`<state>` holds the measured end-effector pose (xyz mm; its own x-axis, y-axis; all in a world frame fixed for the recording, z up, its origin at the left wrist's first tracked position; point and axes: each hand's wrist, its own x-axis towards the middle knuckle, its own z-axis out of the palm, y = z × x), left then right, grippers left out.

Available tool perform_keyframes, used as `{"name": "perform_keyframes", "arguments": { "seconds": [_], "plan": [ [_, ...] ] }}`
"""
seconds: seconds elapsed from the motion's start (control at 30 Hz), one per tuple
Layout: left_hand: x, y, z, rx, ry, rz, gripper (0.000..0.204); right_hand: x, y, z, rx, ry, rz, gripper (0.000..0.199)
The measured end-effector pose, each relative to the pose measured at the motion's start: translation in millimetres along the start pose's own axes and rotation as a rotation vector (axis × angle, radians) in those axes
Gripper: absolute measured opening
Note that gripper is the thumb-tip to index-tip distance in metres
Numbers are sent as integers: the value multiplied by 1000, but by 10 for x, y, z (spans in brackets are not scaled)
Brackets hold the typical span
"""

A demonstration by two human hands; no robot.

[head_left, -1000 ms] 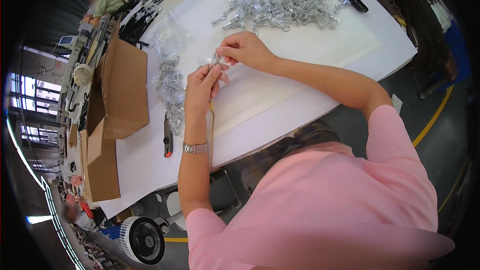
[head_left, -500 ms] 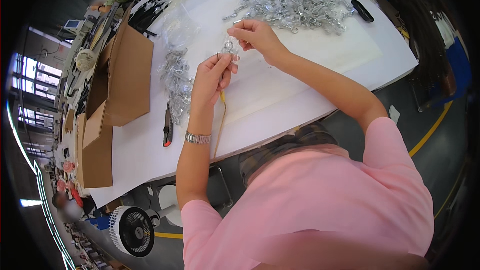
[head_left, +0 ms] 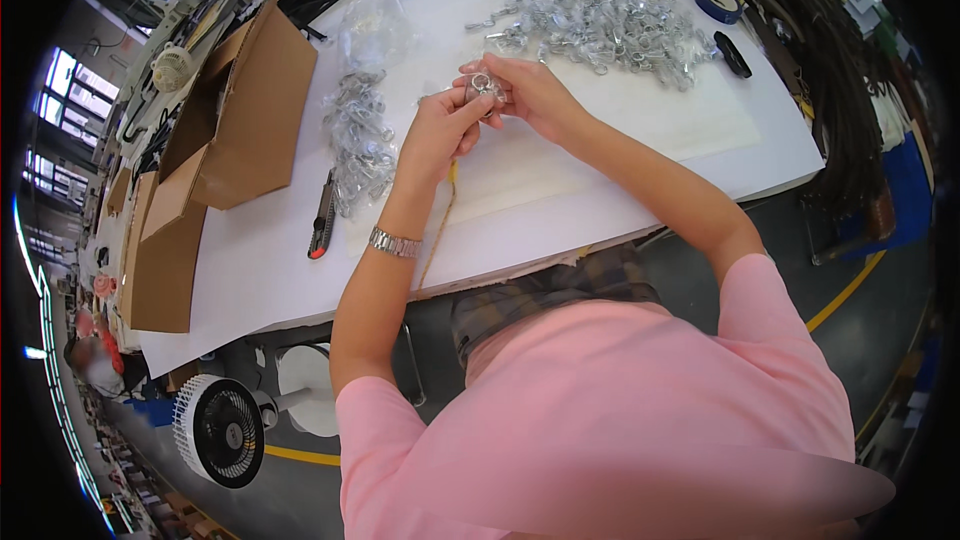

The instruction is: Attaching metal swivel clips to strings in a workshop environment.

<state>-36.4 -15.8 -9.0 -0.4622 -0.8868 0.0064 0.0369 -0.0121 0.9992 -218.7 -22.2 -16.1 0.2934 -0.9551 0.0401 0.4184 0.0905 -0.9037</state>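
Fingers of both hands pinch one small metal ring part over the far middle of the white worktop. Compared with a moment ago, the hands sit slightly lower; the loose pile stays far right.

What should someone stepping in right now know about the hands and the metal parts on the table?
Left hand and right hand: both pinch one small metal ring part above the white table.
Big pile of metal parts lies beyond the hands; smaller pile sits left, beside the open cardboard box.
Utility knife lies untouched.
Which pile is finished cannot be told.
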Motion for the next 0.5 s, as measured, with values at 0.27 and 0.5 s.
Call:
{"name": "perform_keyframes", "arguments": {
  "seconds": [0.27, 0.5],
  "plan": [
    [27, 24, 33, 132, 62, -26, 22, 26, 94, -141, -31, -29, 63, 31],
    [10, 116, 129, 165, 83, -69, 18, -118, 94, -205, 153, 12, 126, 31]
  ]
}}
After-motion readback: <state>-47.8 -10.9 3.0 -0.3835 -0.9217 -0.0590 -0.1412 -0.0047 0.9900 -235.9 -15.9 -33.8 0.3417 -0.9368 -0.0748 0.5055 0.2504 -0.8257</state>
